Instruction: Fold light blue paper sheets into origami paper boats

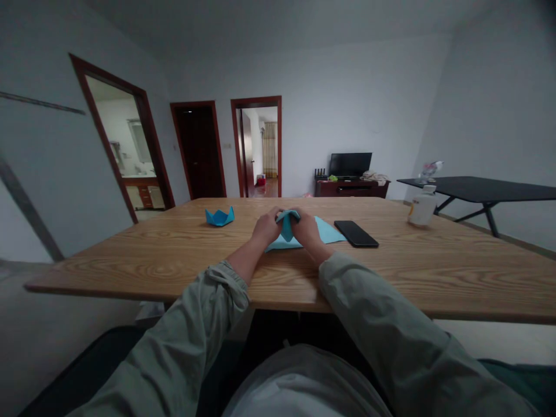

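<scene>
Both hands meet over a light blue sheet of paper (326,231) lying on the wooden table (174,260). My left hand (266,227) and my right hand (306,228) are closed, pinching a folded-up part of blue paper (287,223) between them, lifted slightly off the flat sheet. A finished blue folded paper figure (219,216) with pointed tips sits to the left, apart from both hands.
A black phone (356,233) lies flat just right of my right hand. A white jar (421,207) stands at the table's far right. Beyond are a dark table (482,188), a TV on a low cabinet (350,164) and open doorways.
</scene>
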`<state>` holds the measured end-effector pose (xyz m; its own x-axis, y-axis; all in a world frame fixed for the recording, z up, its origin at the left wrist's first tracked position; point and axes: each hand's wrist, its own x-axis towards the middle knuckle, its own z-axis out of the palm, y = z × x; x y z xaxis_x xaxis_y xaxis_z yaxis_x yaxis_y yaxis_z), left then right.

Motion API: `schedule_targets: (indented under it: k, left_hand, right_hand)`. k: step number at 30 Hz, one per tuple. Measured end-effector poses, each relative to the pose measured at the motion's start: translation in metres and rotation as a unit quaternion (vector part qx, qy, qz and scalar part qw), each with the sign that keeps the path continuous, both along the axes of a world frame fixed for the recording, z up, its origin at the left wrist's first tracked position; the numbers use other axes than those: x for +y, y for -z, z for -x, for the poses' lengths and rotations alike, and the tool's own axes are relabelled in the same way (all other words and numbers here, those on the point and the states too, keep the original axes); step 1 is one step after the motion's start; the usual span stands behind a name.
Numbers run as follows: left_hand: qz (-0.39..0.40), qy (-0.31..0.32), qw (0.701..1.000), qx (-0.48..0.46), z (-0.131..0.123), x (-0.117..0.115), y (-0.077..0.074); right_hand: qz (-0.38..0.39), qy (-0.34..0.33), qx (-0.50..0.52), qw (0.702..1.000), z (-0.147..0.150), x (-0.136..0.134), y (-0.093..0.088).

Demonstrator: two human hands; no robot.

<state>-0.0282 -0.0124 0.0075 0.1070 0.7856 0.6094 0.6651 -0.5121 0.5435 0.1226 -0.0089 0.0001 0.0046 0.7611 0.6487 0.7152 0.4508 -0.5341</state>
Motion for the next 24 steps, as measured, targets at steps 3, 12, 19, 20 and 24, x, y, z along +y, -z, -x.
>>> schedule_targets:
  k: [3, 12, 19, 20, 24]
  left_hand:
    - [0.083, 0.078, 0.990, -0.079, 0.006, 0.008, 0.001]
    - [0.262, 0.231, 0.882, -0.316, 0.015, 0.014, -0.003]
    - [0.287, 0.270, 0.844, -0.364, 0.018, 0.006, -0.002]
    - [0.274, 0.262, 0.854, -0.358, 0.018, 0.007, 0.000]
    - [0.238, 0.243, 0.873, -0.349, 0.021, 0.017, 0.007]
  right_hand:
    - [-0.007, -0.048, 0.017, 0.999, -0.012, 0.009, 0.003]
    - [0.060, -0.165, 0.156, 0.972, -0.020, 0.015, 0.003]
    - [0.002, -0.192, 0.106, 0.976, -0.020, 0.015, 0.004]
    - [0.012, -0.198, 0.103, 0.975, -0.021, 0.017, 0.005]
    - [0.108, -0.243, 0.143, 0.953, -0.028, 0.017, 0.007]
